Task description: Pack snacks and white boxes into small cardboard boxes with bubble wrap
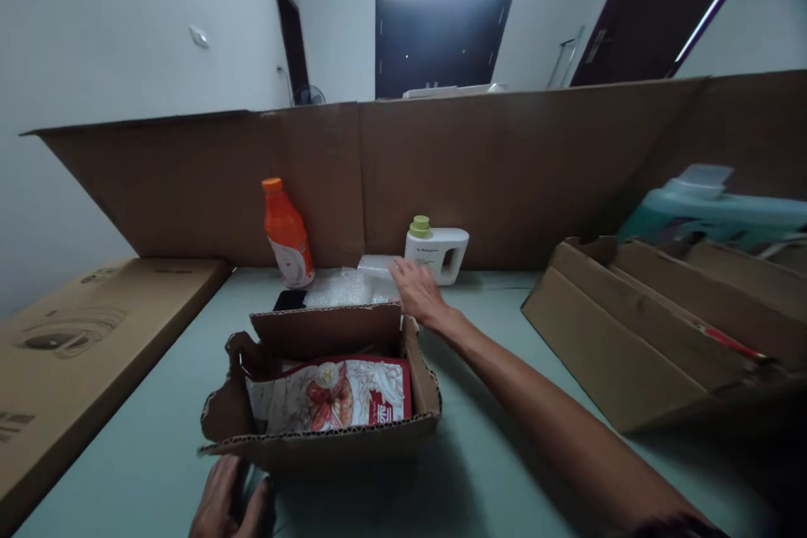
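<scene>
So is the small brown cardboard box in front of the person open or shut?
Open. The small brown cardboard box has its flaps standing up, and a red and white printed packet shows inside it.

Between the hands sits a small box (328, 429) of matt brown corrugated cardboard, its cut edges rough and fluted; the left hand (230, 504) touches its near wall. Inside lies a glossy printed packet (334, 395). Just beyond the right hand (419, 294) stand a smooth white plastic jug (438, 252), a translucent plastic tray (378, 266) and crinkly clear bubble wrap (337, 287). Further left, an orange plastic bottle (287, 231) shines slightly. The pale green surface (479, 454) under the hands looks smooth and matt.
</scene>
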`<act>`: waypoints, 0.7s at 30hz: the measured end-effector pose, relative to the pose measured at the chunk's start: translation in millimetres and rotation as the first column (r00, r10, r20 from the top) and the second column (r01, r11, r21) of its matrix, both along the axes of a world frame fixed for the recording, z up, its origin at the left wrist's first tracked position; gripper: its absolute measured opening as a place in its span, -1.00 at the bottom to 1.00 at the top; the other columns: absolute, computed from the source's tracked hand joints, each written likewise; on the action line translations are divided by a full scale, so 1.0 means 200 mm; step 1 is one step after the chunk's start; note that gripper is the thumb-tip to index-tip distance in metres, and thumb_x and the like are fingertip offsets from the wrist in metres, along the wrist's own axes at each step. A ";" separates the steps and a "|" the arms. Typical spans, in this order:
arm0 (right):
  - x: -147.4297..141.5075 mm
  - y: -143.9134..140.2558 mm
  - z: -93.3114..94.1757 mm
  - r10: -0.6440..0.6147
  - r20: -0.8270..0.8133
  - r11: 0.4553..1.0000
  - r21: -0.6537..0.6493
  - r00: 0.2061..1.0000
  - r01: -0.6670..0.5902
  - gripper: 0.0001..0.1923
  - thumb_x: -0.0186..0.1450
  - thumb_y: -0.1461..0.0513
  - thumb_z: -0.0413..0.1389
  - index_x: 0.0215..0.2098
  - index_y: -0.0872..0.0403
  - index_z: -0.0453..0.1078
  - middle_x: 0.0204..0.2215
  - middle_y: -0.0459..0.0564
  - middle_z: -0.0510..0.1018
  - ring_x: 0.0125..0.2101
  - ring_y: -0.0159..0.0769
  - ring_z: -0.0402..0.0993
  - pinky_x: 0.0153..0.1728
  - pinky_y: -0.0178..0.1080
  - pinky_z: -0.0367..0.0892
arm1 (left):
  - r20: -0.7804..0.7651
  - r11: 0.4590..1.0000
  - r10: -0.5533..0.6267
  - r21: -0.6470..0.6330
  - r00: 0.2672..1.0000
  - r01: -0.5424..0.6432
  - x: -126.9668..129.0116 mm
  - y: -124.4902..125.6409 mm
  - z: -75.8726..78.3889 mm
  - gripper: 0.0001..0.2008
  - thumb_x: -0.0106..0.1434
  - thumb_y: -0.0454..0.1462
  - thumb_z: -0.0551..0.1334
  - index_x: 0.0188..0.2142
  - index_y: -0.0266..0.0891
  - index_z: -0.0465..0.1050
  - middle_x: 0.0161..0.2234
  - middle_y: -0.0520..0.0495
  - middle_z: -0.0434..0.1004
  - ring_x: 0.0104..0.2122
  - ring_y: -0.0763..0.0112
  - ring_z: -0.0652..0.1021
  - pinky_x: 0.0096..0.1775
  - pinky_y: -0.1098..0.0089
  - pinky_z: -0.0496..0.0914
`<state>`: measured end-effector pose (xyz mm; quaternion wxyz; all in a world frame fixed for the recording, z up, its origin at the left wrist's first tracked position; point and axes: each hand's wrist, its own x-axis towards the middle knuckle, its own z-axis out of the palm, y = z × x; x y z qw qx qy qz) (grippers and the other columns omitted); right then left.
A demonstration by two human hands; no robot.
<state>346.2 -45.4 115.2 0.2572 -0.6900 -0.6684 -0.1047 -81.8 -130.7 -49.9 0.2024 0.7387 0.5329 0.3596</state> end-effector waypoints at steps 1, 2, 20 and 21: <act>-0.02 0.07 0.02 -0.008 -0.041 1.000 0.023 0.999 0.009 -0.64 0.12 0.36 0.23 -0.09 0.08 0.51 0.06 0.19 0.55 0.04 -0.02 0.43 -0.01 -0.09 0.33 | -0.001 1.000 0.005 0.011 1.000 -0.005 0.00 0.01 -0.01 -0.66 0.16 -0.03 0.29 -0.15 -0.15 0.52 -0.06 -0.17 0.61 0.03 0.00 0.57 0.04 0.13 0.51; -0.03 0.14 0.05 -0.023 -0.088 0.998 0.052 0.996 0.028 -0.72 0.14 0.38 0.20 -0.17 0.08 0.52 -0.02 0.19 0.59 -0.02 -0.04 0.45 -0.04 -0.10 0.34 | 0.003 1.000 0.011 0.022 1.000 -0.011 -0.01 0.01 -0.02 -0.66 0.16 -0.03 0.29 -0.14 -0.16 0.52 -0.07 -0.17 0.61 0.04 0.00 0.56 0.05 0.12 0.51; 0.40 -1.26 -0.19 -0.333 -0.722 0.915 -0.092 0.606 0.393 -0.57 0.00 -0.12 0.21 -0.47 0.07 0.43 -0.54 0.06 0.52 -0.49 -0.13 0.47 -0.47 -0.11 0.42 | 0.041 0.996 0.066 -0.071 0.997 -0.063 0.09 -0.07 0.16 -0.38 0.13 0.14 0.16 0.02 -0.24 0.38 0.08 -0.30 0.46 0.12 -0.11 0.47 0.12 -0.03 0.39; 0.38 -1.31 -0.20 -0.366 -0.695 0.900 -0.095 0.619 0.426 -0.58 0.01 -0.07 0.23 -0.38 0.08 0.47 -0.41 0.14 0.58 -0.35 -0.03 0.53 -0.33 -0.03 0.45 | 0.037 0.995 0.072 -0.079 0.997 -0.069 0.10 -0.08 0.18 -0.36 0.11 0.14 0.16 0.03 -0.24 0.38 0.10 -0.30 0.45 0.13 -0.11 0.46 0.11 -0.01 0.40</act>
